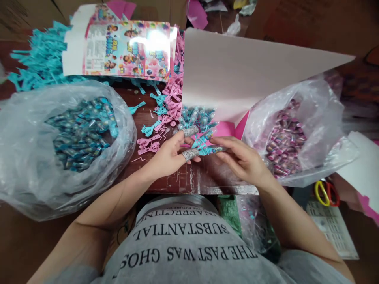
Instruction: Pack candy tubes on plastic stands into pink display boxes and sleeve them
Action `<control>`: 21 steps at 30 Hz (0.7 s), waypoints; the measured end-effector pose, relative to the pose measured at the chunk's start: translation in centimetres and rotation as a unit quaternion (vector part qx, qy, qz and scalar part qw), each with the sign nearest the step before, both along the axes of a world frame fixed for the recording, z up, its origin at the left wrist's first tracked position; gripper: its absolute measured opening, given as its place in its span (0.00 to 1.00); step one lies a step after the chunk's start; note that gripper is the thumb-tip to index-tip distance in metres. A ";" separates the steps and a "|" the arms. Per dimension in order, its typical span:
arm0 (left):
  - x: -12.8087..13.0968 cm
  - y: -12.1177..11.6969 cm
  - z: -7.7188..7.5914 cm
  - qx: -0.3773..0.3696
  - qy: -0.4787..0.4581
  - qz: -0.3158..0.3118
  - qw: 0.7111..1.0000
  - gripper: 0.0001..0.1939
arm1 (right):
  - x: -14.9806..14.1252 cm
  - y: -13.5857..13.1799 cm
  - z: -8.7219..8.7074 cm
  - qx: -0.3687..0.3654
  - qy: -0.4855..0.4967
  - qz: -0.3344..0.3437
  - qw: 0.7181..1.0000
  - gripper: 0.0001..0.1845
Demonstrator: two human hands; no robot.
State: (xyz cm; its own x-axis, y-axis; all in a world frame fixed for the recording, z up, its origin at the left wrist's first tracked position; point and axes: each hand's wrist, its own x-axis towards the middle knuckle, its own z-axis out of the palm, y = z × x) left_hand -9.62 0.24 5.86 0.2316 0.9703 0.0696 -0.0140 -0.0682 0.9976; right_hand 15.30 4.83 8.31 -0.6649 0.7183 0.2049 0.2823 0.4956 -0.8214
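Observation:
My left hand point(170, 156), with grey tape wrapped round its thumb and a finger, grips a few turquoise plastic toy pieces point(203, 148) above the table's front edge. From the right, my right hand point(247, 159) pinches the end of a small clear-ended tube point(217, 149) fitted to one of these pieces. Just behind the hands, several similar turquoise pieces with clear rounded tips point(198, 116) stand in rows at an open white-and-pink box point(225, 128). The exact joint between tube and toy piece is partly hidden by fingers.
A plastic bag of turquoise tubes point(84, 134) lies left; a bag of pink tubes point(286, 146) lies right. Turquoise point(41, 55) and pink plastic parts point(171, 98) are heaped behind, near printed cardboard sheets point(127, 49). Scissors point(327, 192) rest at the lower right.

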 end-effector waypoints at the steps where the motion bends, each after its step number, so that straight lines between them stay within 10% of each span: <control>1: -0.1 -0.3 -0.1 -0.007 0.000 0.005 1.000 0.15 | 0.1 -0.1 0.0 -0.003 0.002 -0.002 1.000 0.20; 11: 0.2 -2.4 -1.2 0.168 0.207 0.100 0.959 0.07 | -1.1 -0.8 -2.2 -0.201 0.008 -0.034 0.979 0.24; 21: 0.4 -2.8 -1.9 0.254 0.246 0.100 0.930 0.04 | -0.1 -1.1 -2.9 -0.201 0.000 0.008 0.980 0.23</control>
State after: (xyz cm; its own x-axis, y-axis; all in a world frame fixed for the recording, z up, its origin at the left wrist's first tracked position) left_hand -9.23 -2.53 3.97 0.1754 0.8681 0.4644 0.4983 -0.4851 0.7186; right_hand 15.25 3.73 5.45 -0.6775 0.7297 -0.0928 0.2776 0.1368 -0.9509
